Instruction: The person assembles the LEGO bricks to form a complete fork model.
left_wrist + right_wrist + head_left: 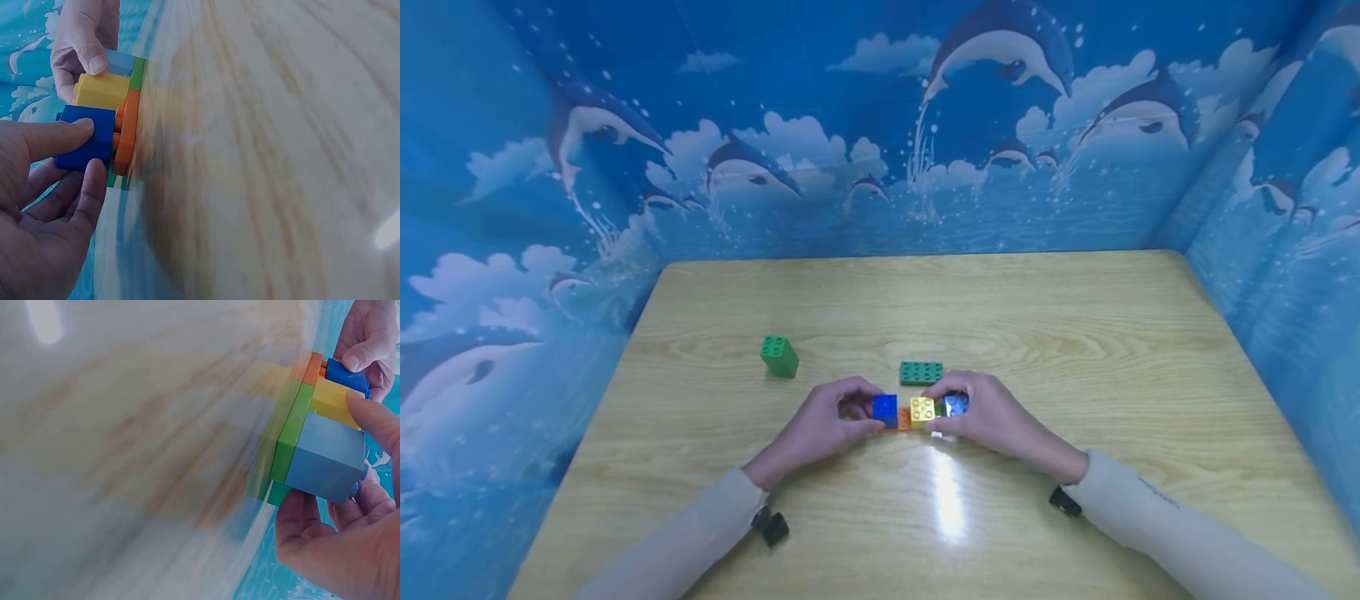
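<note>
My left hand (pixel 831 419) pinches a dark blue brick (pixel 885 410) between thumb and fingers. In the left wrist view, that brick sits over the left part of a flat orange brick (pixel 128 140), with orange studs showing in a gap between them. My right hand (pixel 987 414) grips a yellow brick (pixel 922 412), thumb on its near side. Under the same palm is a light blue brick (pixel 328 456), at the right end of the row. A flat light green brick (pixel 292 434) lies beneath it, end to end with the orange one.
Behind the hands lies a flat dark green studded brick (pixel 921 372). Farther left, a tall green block (pixel 781 358) stands upright. The wooden table (pixel 1037 308) meets a dolphin-print curtain (pixel 820 167) at the back and sides.
</note>
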Demonstrator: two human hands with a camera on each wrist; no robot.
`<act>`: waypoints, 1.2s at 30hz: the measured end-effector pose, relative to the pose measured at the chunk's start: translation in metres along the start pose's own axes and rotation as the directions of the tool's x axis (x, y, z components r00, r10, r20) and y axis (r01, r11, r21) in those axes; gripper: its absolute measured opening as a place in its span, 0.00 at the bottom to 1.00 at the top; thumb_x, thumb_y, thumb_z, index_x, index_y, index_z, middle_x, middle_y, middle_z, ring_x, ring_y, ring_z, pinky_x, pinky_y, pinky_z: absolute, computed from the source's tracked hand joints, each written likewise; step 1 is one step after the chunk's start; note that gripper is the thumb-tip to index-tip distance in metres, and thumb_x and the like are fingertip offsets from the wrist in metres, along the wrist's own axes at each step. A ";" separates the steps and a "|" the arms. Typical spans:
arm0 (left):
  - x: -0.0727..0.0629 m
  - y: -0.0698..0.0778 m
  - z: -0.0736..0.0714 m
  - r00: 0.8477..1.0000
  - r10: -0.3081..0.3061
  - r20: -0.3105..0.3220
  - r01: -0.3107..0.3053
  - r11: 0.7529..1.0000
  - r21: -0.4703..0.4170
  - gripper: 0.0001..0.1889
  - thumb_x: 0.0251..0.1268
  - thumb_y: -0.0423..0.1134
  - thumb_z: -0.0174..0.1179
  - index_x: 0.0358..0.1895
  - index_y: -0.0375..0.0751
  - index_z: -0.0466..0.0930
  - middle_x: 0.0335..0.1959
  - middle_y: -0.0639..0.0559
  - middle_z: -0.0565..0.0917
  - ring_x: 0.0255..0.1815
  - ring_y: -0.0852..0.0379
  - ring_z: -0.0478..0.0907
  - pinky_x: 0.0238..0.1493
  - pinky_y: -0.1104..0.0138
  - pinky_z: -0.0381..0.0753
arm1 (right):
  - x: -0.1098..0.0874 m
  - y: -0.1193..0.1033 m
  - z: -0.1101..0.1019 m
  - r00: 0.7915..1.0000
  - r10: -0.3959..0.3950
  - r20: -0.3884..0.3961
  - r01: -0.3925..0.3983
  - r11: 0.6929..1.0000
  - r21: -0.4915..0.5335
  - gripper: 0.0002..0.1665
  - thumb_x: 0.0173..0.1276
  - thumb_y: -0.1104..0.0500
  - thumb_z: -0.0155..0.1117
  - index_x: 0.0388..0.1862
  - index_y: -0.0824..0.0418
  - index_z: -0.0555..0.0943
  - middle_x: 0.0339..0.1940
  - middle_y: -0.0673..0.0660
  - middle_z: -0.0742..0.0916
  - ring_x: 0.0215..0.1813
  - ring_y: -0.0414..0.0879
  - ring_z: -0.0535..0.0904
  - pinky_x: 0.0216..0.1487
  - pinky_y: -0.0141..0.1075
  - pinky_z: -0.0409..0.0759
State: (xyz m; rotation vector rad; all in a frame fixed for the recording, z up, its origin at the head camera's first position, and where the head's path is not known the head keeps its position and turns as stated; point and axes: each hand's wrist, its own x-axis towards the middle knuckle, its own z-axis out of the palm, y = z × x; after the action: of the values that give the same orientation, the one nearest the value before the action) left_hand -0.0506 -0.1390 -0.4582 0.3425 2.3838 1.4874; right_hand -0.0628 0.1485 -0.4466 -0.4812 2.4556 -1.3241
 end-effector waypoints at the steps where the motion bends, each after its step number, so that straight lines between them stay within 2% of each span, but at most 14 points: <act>1: 0.000 0.000 0.000 1.000 0.005 0.002 -0.005 1.000 0.003 0.20 0.60 0.28 0.80 0.55 0.45 0.88 0.46 0.55 0.88 0.44 0.56 0.86 0.48 0.65 0.88 | 0.000 0.000 0.000 1.000 -0.001 -0.001 0.001 1.000 0.003 0.23 0.58 0.58 0.89 0.53 0.51 0.91 0.55 0.50 0.90 0.60 0.52 0.85 0.66 0.55 0.82; 6: 0.000 0.001 -0.001 0.999 0.036 0.013 -0.036 0.999 0.018 0.19 0.60 0.27 0.80 0.53 0.43 0.88 0.44 0.55 0.88 0.42 0.55 0.86 0.47 0.64 0.89 | 0.000 0.000 0.001 1.000 -0.003 -0.002 0.003 1.000 0.010 0.23 0.58 0.59 0.89 0.52 0.52 0.91 0.55 0.51 0.90 0.57 0.51 0.86 0.61 0.50 0.86; 14: 0.001 -0.001 -0.001 0.998 0.060 0.023 -0.061 0.996 0.069 0.20 0.58 0.28 0.81 0.53 0.43 0.89 0.44 0.56 0.89 0.41 0.57 0.86 0.46 0.65 0.89 | -0.001 -0.001 0.001 1.000 -0.014 -0.015 0.013 1.000 -0.020 0.23 0.57 0.60 0.89 0.52 0.52 0.91 0.54 0.50 0.90 0.58 0.51 0.86 0.62 0.50 0.85; 23: 0.000 -0.002 0.001 0.996 0.094 0.014 -0.094 0.993 0.070 0.20 0.57 0.26 0.81 0.53 0.42 0.89 0.43 0.56 0.89 0.40 0.57 0.86 0.46 0.64 0.89 | -0.001 0.000 0.002 1.000 -0.006 -0.017 0.005 1.000 -0.027 0.23 0.58 0.59 0.89 0.52 0.51 0.91 0.54 0.50 0.90 0.59 0.51 0.86 0.63 0.53 0.84; 36: 0.000 -0.002 0.001 0.995 0.093 0.016 -0.095 0.990 0.108 0.19 0.57 0.28 0.82 0.52 0.43 0.90 0.43 0.57 0.90 0.39 0.59 0.86 0.45 0.67 0.89 | -0.001 -0.002 0.001 1.000 -0.014 -0.015 0.013 0.999 -0.036 0.23 0.57 0.60 0.90 0.51 0.51 0.92 0.53 0.49 0.90 0.57 0.50 0.86 0.63 0.51 0.85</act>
State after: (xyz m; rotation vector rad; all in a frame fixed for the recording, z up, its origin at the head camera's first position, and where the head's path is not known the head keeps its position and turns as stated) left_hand -0.0500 -0.1389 -0.4606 0.4938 2.4769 1.3935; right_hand -0.0612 0.1468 -0.4458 -0.4988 2.4972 -1.2956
